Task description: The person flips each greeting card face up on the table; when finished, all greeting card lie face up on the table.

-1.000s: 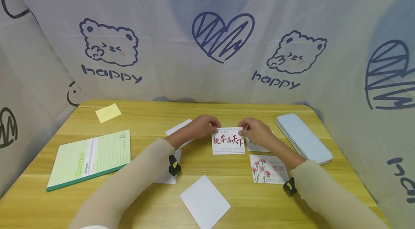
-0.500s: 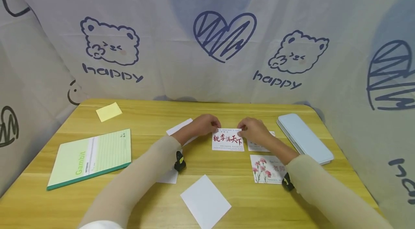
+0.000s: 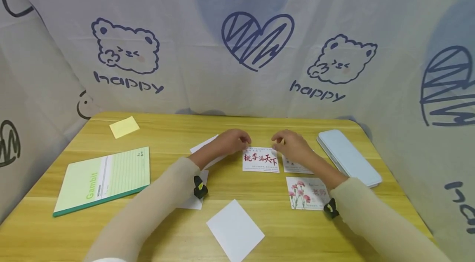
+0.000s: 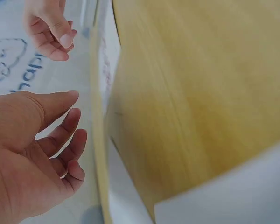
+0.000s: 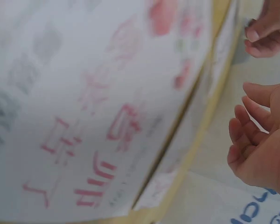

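A white card with red Chinese characters [image 3: 261, 162] lies in the middle of the table. My left hand [image 3: 233, 141] is at its upper left corner, and my right hand [image 3: 292, 146] hovers by its upper right corner. In the left wrist view the left hand's fingers [image 4: 70, 140] are loosely bent with nothing between them. Likewise, the right wrist view shows the right hand [image 5: 263, 140] holding nothing, thumb apart from the fingers. Beneath the right hand is another printed card [image 3: 295, 167], partly covered. A card with pink carnations [image 3: 305, 196] lies nearer, below the right wrist.
Blank white cards lie at the front [image 3: 235, 231], under the left forearm [image 3: 193, 201] and behind it [image 3: 203, 145]. A green notebook [image 3: 105, 181] and a yellow sticky note [image 3: 124, 127] are at left. At right sits a pale blue case [image 3: 349, 158]. Printed cloth hangs behind.
Both hands have let go of the card's top corners after setting it slightly farther back. Their fingers have lifted and loosened, and the left forearm has drawn a little left.
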The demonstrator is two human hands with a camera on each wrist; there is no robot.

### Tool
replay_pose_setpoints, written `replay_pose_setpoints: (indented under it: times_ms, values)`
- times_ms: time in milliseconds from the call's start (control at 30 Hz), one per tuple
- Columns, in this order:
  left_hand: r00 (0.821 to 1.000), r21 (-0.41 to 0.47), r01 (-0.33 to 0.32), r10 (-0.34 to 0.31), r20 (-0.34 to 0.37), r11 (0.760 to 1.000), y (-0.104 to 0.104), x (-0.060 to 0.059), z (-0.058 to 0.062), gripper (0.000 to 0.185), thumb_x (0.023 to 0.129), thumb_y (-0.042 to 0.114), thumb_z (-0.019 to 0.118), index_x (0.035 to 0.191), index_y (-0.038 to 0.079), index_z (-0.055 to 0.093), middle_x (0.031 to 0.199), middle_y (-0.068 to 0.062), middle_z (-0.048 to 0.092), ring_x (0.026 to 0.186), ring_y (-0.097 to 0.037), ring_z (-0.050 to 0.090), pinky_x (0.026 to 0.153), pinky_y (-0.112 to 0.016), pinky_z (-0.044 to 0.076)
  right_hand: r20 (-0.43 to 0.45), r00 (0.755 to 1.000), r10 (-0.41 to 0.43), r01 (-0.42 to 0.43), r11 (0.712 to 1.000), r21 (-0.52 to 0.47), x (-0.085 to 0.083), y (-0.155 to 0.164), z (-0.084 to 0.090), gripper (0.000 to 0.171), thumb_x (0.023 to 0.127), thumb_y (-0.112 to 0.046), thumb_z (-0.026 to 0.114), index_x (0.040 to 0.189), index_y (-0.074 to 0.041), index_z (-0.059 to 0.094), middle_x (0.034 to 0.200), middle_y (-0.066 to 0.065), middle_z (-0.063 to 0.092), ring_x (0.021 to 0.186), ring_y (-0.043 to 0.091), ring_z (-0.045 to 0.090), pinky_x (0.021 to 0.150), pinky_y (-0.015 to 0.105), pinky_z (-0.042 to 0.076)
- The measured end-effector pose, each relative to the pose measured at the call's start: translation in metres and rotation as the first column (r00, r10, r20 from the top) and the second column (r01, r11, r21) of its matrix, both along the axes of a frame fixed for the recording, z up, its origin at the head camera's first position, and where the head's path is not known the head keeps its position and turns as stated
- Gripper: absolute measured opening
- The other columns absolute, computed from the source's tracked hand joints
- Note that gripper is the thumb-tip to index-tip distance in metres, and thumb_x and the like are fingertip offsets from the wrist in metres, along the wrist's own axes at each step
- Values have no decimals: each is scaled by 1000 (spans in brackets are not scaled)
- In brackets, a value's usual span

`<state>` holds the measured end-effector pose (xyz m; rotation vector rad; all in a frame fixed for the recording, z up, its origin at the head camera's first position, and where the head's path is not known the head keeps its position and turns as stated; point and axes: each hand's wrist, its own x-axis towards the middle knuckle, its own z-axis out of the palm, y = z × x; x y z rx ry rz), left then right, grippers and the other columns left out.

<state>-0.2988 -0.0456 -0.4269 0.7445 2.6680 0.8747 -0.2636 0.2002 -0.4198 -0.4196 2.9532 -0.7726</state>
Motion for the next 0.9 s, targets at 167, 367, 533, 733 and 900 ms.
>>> replay_pose_setpoints:
  times_ms: [167,367,533,733,900]
  values:
    - [999,48,20,-22,25,999,-20,25,7,18,98,13,65,113,13,73,108,0,69,92,-15,57,83,-32,48,28,999,22,-20,996,-87,30,-6,11,28,98,-24,67,122,-9,67,107,4,62,87,19,55,67,31,46]
    - [992,89,114,-118,40,989,-41,65,7,17,96,13,67,111,15,74,102,5,67,85,-12,56,77,-28,48,56,998,35,-25,986,-167,88,-17,5,34,95,-30,70,125,-14,66,109,1,63,84,14,56,62,29,49]
    - [976,72,200,-205,70,977,-48,93,3,21,91,16,76,112,17,74,105,6,66,88,-11,57,80,-27,49,70,997,40,-27,985,-173,137,-27,-6,34,90,-37,75,118,-19,68,102,-7,62,79,6,53,65,23,47]
    - [945,-18,320,-318,82,947,-48,115,-1,28,85,22,82,111,22,74,106,8,65,94,-9,55,85,-25,46,74,997,31,-29,999,-22,177,-44,-12,45,81,-56,77,111,-24,70,94,-15,58,80,2,51,69,26,44]
    - [928,-40,368,-364,79,929,-47,120,-3,29,82,22,84,110,21,74,105,10,65,95,-5,54,87,-23,45,79,996,39,-43,997,58,189,-54,-16,50,77,-58,80,111,-23,68,87,-14,49,77,4,45,64,25,38]
